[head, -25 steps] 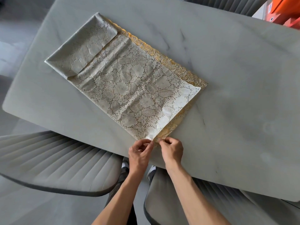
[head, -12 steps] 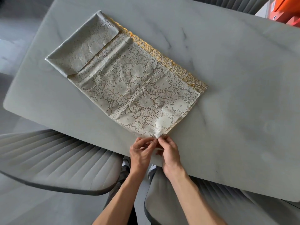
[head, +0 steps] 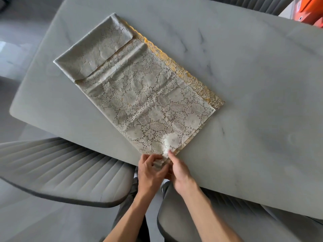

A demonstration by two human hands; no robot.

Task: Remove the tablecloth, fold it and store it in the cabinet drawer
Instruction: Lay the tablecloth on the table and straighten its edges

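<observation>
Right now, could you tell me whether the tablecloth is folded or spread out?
Folded: the tablecloth lies in layers, its gold edge showing underneath, covering only part of the table.

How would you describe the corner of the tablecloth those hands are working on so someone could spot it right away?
Start at the grey marble table, where a folded lace tablecloth lies slantwise. Follow it down to the table's near edge. That corner is the only one off the surface, pinched between the left hand and right hand, with gold trim beneath.
</observation>
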